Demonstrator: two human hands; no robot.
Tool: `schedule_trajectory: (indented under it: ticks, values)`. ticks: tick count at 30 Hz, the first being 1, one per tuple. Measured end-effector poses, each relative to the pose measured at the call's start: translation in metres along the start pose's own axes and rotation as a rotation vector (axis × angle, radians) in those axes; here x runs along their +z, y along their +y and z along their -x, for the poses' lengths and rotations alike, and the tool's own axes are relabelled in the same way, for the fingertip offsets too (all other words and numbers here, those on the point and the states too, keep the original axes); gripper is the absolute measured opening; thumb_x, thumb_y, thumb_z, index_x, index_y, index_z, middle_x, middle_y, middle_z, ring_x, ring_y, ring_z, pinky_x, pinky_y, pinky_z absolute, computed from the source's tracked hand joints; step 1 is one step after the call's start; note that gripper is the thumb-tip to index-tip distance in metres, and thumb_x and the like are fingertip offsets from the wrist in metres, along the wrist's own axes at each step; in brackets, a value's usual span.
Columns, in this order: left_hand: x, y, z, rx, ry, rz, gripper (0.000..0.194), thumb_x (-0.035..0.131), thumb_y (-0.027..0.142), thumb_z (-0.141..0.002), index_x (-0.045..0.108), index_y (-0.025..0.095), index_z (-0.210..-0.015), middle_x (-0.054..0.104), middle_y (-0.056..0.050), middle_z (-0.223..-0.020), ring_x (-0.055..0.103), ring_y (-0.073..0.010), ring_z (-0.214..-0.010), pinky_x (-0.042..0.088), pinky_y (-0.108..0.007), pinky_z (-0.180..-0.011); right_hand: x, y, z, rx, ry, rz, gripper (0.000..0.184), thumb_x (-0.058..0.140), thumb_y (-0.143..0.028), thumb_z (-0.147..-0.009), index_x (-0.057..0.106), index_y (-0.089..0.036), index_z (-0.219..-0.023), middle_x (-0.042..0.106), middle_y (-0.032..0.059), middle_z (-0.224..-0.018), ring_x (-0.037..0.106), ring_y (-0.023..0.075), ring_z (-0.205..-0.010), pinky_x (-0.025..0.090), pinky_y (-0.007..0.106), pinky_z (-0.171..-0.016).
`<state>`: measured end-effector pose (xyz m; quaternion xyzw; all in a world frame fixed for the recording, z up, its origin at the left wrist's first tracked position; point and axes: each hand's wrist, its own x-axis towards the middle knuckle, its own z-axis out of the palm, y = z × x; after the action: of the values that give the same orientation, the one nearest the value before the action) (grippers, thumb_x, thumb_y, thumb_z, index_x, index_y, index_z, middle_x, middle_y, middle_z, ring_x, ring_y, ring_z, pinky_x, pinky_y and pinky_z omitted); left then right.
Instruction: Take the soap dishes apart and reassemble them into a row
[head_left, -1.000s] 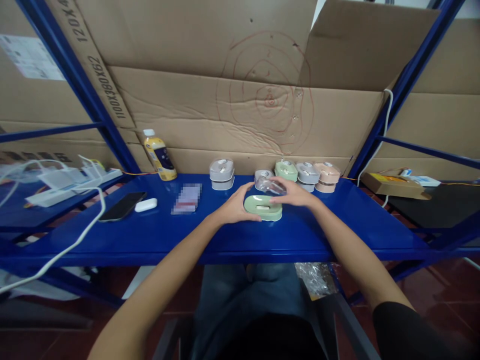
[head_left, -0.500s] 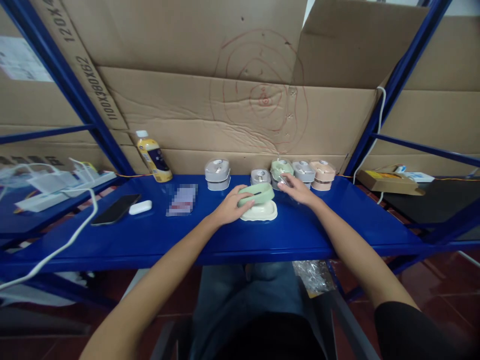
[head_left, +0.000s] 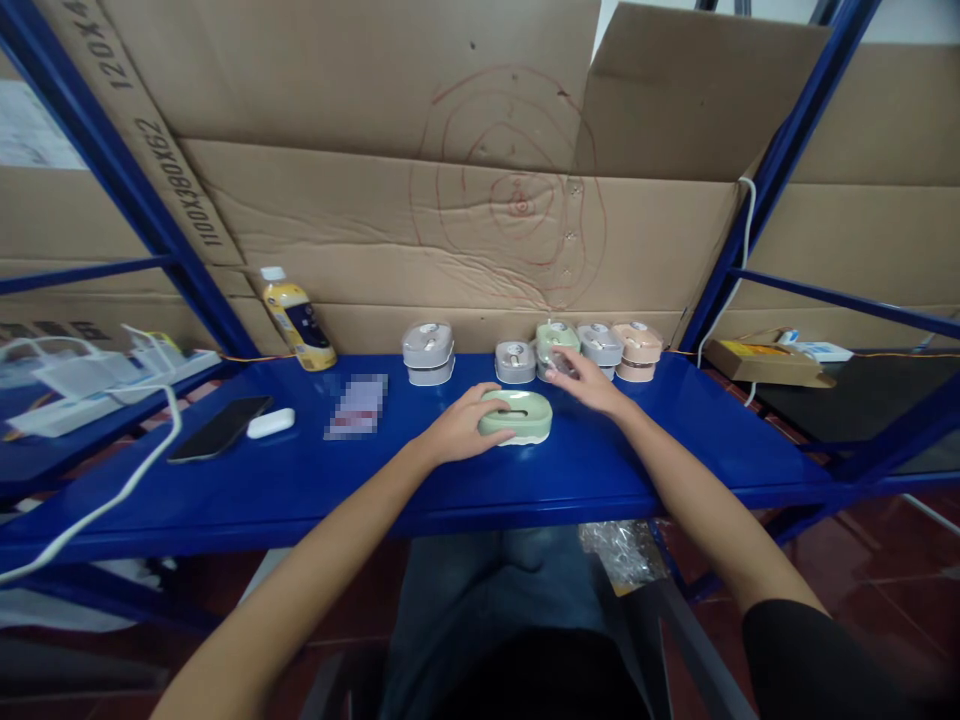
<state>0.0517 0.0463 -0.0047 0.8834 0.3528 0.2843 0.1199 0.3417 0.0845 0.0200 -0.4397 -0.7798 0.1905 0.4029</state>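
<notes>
My left hand [head_left: 466,424] grips the left end of a pale green oval dish [head_left: 536,424] with a dark slot in its middle, fingers over the rim and thumb at the near side. The dish sits on a white scalloped tray [head_left: 534,441], of which only the front edge shows. My right hand [head_left: 583,378] is raised behind and right of the dish, fingers curled around something small and see-through that I cannot make out. Behind it stands a green box [head_left: 556,333] with a clear lid, partly hidden by the fingers.
Along the back stand a small grey box [head_left: 515,362], a grey box [head_left: 601,345], a peach box [head_left: 637,350] and a stacked grey box [head_left: 429,352]. Left on the blue table [head_left: 420,492] are a bottle [head_left: 300,322], a blurred packet [head_left: 357,407], a white case [head_left: 271,424] and a phone [head_left: 221,429].
My left hand has lowered the green dish from a tilt to level on the white tray. My right hand stays near the green box. The view has shifted slightly.
</notes>
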Motion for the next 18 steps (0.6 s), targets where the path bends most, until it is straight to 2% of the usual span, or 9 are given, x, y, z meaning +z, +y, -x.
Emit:
schedule_trajectory:
  ticks: [2,4,7,10,14,18]
  values:
    - [0.002,-0.001,-0.001,0.003,0.004,0.025,0.055,0.074,0.055,-0.085,0.065,0.024,-0.13,0.054,-0.013,-0.145,0.055,-0.0355,-0.137,0.042,-0.054,-0.121,0.006,-0.006,0.002,-0.12,-0.029,0.039,0.074,0.074,-0.064,-0.083,0.059,-0.022,-0.143,0.067,0.0128,-0.136,0.064,0.0309,-0.123,0.049,0.051,-0.108]
    - [0.004,-0.005,-0.003,-0.021,0.016,0.053,0.073,0.08,0.055,-0.08,0.054,0.023,-0.14,0.056,-0.014,-0.144,0.056,-0.0368,-0.136,0.045,-0.054,-0.118,0.013,-0.014,0.005,-0.196,-0.083,0.077,0.077,0.08,-0.061,-0.079,0.061,-0.022,-0.143,0.066,0.0131,-0.138,0.062,0.0313,-0.126,0.047,0.051,-0.11]
    - [0.009,-0.01,-0.005,-0.089,0.04,0.108,0.099,0.088,0.057,-0.069,0.04,0.02,-0.147,0.055,-0.019,-0.145,0.056,-0.0406,-0.136,0.046,-0.058,-0.115,0.023,-0.025,0.008,-0.201,-0.138,0.14,0.083,0.082,-0.062,-0.077,0.061,-0.02,-0.145,0.068,0.0143,-0.129,0.065,0.0316,-0.115,0.052,0.05,-0.102]
    - [0.014,-0.013,-0.006,-0.119,0.07,0.167,0.115,0.092,0.058,-0.062,0.029,0.018,-0.15,0.053,-0.023,-0.146,0.054,-0.0419,-0.138,0.046,-0.059,-0.114,0.029,-0.031,0.009,-0.195,-0.137,0.172,0.087,0.083,-0.063,-0.076,0.059,-0.019,-0.147,0.068,0.0146,-0.126,0.065,0.0315,-0.112,0.053,0.049,-0.099]
    - [0.016,-0.009,-0.006,-0.099,0.082,0.174,0.131,0.091,0.056,-0.064,0.011,0.019,-0.16,0.049,-0.025,-0.15,0.054,-0.0427,-0.139,0.045,-0.06,-0.114,0.032,-0.033,0.01,-0.232,-0.204,0.226,0.091,0.086,-0.064,-0.071,0.06,-0.02,-0.147,0.066,0.014,-0.125,0.065,0.0316,-0.114,0.052,0.05,-0.102]
    - [0.015,-0.003,-0.005,-0.095,0.053,0.123,0.134,0.088,0.05,-0.068,0.001,0.017,-0.165,0.045,-0.026,-0.155,0.053,-0.0435,-0.14,0.045,-0.059,-0.115,0.037,-0.036,0.01,-0.22,-0.262,0.274,0.094,0.087,-0.066,-0.07,0.059,-0.021,-0.149,0.065,0.0133,-0.123,0.065,0.0319,-0.113,0.053,0.049,-0.101]
